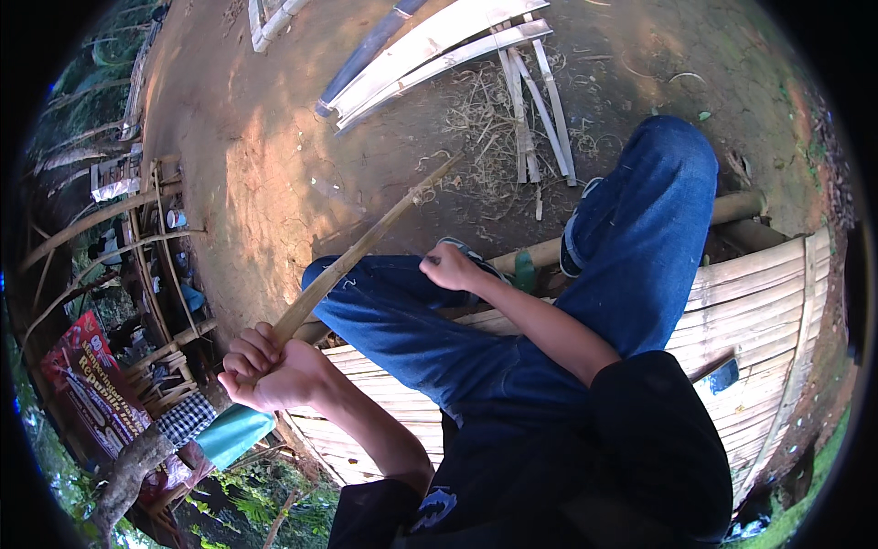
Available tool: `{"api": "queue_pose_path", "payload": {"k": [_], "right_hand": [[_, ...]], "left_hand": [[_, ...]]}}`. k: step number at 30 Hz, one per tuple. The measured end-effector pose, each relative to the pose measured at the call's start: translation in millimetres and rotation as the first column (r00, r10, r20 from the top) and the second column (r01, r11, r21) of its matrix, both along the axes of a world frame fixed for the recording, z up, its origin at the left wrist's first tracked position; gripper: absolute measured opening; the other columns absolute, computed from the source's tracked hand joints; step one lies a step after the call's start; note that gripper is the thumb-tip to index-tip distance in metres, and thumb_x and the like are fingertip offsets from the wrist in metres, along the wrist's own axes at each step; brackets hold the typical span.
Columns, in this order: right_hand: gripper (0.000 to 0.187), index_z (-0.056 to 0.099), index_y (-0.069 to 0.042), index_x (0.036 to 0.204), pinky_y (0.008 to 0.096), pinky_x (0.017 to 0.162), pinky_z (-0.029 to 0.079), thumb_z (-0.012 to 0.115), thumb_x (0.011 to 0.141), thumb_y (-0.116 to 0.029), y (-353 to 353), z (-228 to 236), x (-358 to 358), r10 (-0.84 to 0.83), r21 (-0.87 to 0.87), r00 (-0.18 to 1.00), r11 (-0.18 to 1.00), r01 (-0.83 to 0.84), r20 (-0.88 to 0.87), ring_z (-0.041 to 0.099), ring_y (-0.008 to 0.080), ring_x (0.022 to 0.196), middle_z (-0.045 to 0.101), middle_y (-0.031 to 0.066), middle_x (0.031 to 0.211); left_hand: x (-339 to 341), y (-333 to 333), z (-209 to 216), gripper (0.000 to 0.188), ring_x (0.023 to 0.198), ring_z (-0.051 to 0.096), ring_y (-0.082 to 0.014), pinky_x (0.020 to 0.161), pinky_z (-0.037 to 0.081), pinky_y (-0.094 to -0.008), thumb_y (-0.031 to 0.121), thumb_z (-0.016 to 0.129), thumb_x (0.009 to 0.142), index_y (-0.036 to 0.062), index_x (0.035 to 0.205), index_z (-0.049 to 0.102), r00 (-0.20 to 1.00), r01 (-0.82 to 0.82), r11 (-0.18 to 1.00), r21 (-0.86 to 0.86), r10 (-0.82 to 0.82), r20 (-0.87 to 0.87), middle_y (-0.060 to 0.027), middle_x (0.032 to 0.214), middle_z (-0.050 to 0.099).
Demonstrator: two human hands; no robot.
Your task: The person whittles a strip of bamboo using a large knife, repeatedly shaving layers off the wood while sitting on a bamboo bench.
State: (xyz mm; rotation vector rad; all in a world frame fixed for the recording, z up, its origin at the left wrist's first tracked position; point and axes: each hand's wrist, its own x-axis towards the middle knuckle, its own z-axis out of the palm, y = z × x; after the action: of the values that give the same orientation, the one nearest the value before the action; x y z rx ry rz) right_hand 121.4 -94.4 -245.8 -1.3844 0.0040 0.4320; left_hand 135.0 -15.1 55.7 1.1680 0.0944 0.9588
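My left hand is wrapped round the near end of a long split bamboo strip. The strip slants up and to the right, over my bent left knee, tapering toward its far end above the ground. To the right of the strip and apart from it, my right hand is closed in a fist above my lower leg. A small dark bit shows at its fingers, too little to name. Both forearms are bare below dark sleeves, and my legs are in blue jeans.
I sit on a bamboo slat bench. A green bottle stands by its front edge. A blue object lies on the slats at right. Ahead on the dirt are wide pale split lengths, narrow strips and curly shavings.
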Motion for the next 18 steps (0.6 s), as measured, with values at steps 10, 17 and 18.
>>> {"api": "queue_pose_path", "payload": {"k": [10, 17, 18], "right_hand": [[0.033, 0.048, -0.001, 0.058, 0.0302, 0.036, 0.034, 0.052, 0.084, -0.02, 2, 41, 6, 0.134, 0.128, 0.948, 0.987, -0.1, -0.288, 0.045, 0.0135, 0.038, 0.047, 0.0037, 0.049], [0.029, 0.051, 0.0, 0.065, 0.0347, 0.04, 0.037, 0.052, 0.083, -0.023, -4, -1, -4, 0.081, -0.158, 0.98, 0.986, -0.053, 0.18, 0.047, 0.0144, 0.044, 0.047, 0.0028, 0.05], [0.028, 0.049, -0.001, 0.065, 0.0344, 0.04, 0.037, 0.051, 0.082, -0.023, -9, -9, 0, 0.099, 0.064, 0.955, 0.994, -0.084, -0.281, 0.046, 0.0146, 0.043, 0.045, 0.0028, 0.051]], "left_hand": [[-4, -1, -5, 0.041, 0.048, 0.018, -0.0108, 0.05, 0.02, -0.0264, 0.032, 0.047, 0.09, 0.0163, 0.058, 0.027, 0.994, -0.103, 0.993, -0.061, 0.104, 0.013, 0.0023, 0.053, 0.02], [-7, -8, 2, 0.04, 0.048, 0.018, -0.0117, 0.05, 0.023, -0.0265, 0.029, 0.044, 0.089, 0.0158, 0.057, 0.025, 0.995, -0.082, 0.995, -0.054, 0.079, -0.057, 0.0021, 0.053, 0.019], [-9, -1, 1, 0.04, 0.048, 0.018, -0.0116, 0.05, 0.023, -0.0265, 0.029, 0.044, 0.089, 0.0159, 0.057, 0.025, 0.993, -0.096, 0.993, -0.062, 0.091, -0.075, 0.0021, 0.053, 0.019]]}}
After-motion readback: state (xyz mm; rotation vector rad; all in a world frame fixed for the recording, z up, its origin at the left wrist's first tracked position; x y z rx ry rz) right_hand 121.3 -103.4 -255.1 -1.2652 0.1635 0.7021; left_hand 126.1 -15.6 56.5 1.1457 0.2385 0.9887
